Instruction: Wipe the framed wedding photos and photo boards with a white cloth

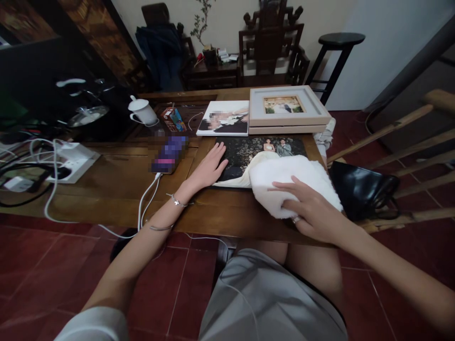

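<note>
A large dark photo print (234,151), with two figures in wedding clothes near its top, lies flat on the wooden table in front of me. My left hand (208,168) rests on its left edge with the fingers stretched out. On the right, my right hand (309,208) grips a thick, fluffy white cloth (287,175), which covers the print's lower right part and hangs over toward the table's front edge. Parts of the right fingers are sunk in the cloth's pile.
Behind the print are a white photo panel (227,116) and stacked picture frames (287,121). To the left lie a phone (168,154) on a charging cable, a lidded white mug (144,112), a small box (173,119) and a power strip (76,166). A black bag (362,189) sits at right.
</note>
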Tool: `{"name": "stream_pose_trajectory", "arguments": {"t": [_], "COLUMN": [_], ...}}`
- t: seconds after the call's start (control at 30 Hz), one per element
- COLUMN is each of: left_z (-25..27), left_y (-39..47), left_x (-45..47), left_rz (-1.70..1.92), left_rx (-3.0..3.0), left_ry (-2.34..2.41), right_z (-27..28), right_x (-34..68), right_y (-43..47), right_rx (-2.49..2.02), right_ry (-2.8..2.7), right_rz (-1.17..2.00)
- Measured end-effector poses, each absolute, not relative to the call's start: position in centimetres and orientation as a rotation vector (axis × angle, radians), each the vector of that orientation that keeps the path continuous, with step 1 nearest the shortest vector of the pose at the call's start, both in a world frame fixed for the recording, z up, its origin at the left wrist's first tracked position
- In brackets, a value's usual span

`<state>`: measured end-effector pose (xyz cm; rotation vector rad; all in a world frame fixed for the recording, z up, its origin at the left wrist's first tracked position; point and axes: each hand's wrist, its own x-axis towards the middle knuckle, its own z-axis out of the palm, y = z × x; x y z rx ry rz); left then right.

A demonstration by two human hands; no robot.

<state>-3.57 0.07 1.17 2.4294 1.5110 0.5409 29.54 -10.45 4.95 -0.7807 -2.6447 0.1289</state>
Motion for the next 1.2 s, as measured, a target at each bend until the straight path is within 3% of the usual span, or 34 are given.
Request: {"name": "stream_pose_trajectory", "arguments": {"t": [0.5, 0.97, 1.2], "left_z": [1.2, 1.3, 1.4], "left_y": [0.0, 0.0, -0.1], "left_x": [-3.7, -3.5, -3.4], "left_rz": [0.561, 0.516, 0.51], "left_rx": [2.405, 2.428, 2.414], "left_ry": [1.513, 1.532, 1.541], "right_z": [5.6, 5.6, 5.6], "right_x": [29.6, 28.7, 28.8], "right_y": [3.0, -10.3, -9.5], "right_rx": [-1.26, -0.903, -0.913], "right_ry": [-2.522, -2.727, -2.678], "right_rz": [-0.076, 0.152, 0.198]}}
